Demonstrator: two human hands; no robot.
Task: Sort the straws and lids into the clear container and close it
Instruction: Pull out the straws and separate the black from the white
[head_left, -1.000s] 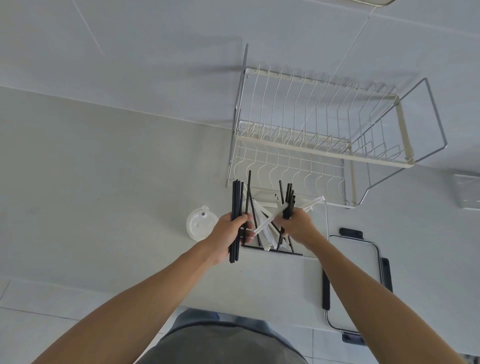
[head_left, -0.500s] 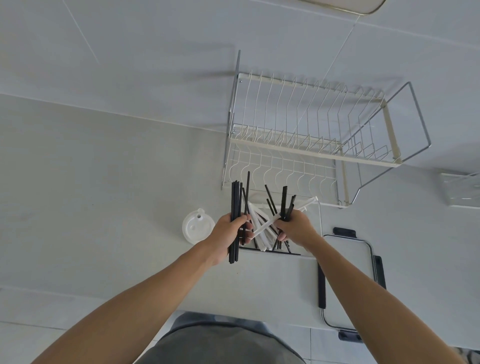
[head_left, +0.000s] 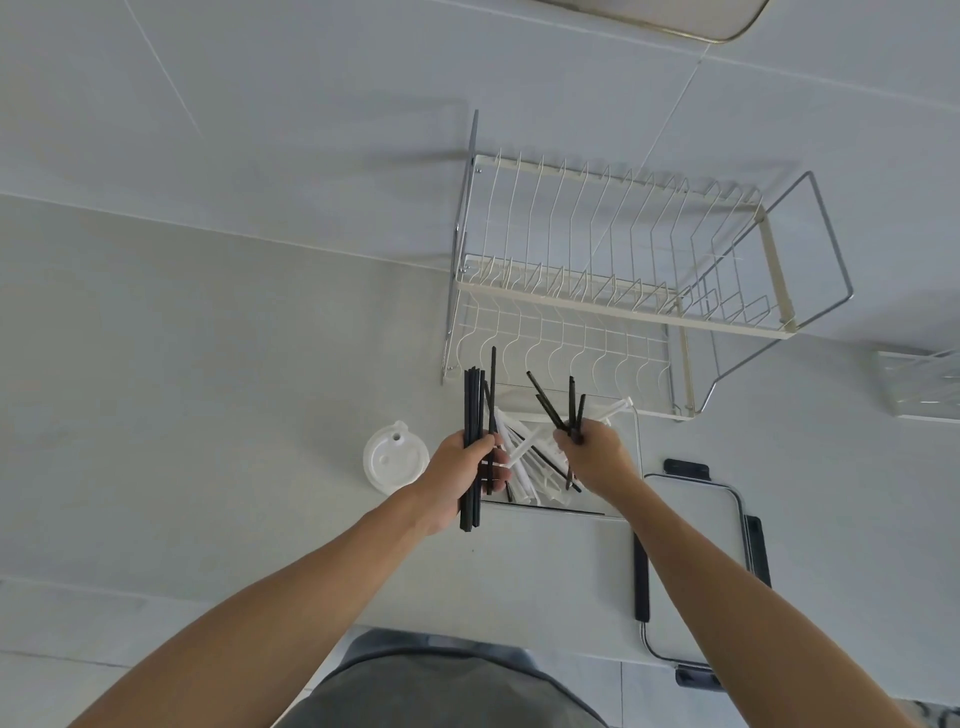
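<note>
Head view: left hand grips a bundle of black straws; right hand pinches several black ones over the clear container.

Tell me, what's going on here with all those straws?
A person is sorting straws at a counter. The left hand grips a neat bundle of black straws, while the right hand pinches a few more black straws over the clear container, which holds a jumble of white straws. A round white lid lies on the counter beside it; the container's own lid lies off to the right.
</note>
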